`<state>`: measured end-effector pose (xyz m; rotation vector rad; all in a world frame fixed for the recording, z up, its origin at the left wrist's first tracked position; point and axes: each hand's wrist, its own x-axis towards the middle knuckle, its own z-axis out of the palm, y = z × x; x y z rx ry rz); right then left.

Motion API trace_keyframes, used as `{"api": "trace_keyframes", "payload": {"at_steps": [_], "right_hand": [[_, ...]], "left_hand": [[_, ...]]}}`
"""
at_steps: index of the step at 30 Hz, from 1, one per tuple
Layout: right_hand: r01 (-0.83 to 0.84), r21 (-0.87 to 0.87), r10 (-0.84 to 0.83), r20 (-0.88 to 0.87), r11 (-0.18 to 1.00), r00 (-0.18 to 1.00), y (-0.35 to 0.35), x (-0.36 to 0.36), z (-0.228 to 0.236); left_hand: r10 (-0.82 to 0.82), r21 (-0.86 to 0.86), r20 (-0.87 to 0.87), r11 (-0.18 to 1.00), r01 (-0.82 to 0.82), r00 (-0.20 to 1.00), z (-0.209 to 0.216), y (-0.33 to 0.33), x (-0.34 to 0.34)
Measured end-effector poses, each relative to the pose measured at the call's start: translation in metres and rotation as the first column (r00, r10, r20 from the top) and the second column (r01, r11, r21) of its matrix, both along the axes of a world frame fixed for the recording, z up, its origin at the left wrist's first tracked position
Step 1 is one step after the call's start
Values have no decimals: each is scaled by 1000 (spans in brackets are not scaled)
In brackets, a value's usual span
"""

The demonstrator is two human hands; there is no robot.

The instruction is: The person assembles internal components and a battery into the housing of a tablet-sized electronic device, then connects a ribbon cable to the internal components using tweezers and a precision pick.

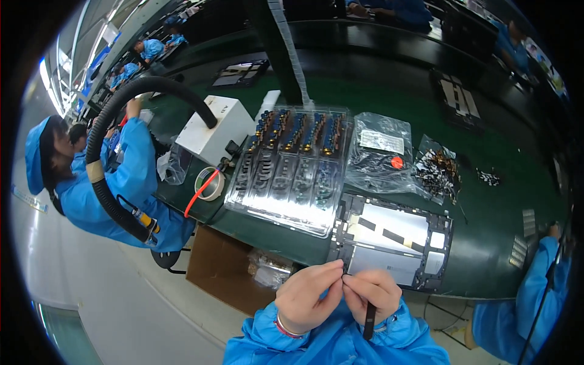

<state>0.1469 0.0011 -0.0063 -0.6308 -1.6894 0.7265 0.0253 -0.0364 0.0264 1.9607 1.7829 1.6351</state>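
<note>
Together, left hand (309,295) and right hand (374,292) pinch — on what, unclear; right grip holds a slim black stick (370,322); flat silver-and-black rectangular panel (383,258) lies ahead-right, long axis sideways — right hand nearer.

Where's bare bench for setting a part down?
Bare green bench lies right of the tablet-like device, bordered by the small pile beyond and metal strips rightward. Crowded: clear tray, plastic bag and cable heap, side by side.

Blue sleeves (258,331) — wrinkled (reddish left wristband (283,329))
</note>
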Motion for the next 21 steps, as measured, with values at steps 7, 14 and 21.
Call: {"api": "trace_keyframes", "payload": {"at_steps": [7,14,21], "right_hand": [[59,92,-59,-3,994,998,5,-4,-7],[93,-89,-97,-34,992,995,6,-7,-3],[103,-53,-105,-27,993,994,7,-7,-5]], "left_hand": [[-84,-146,433,976,162,897,-9,-2,-4],[-137,-73,700,962,262,701,-23,6,0],[-134,-49,408,985,168,903,-24,10,-1]]}}
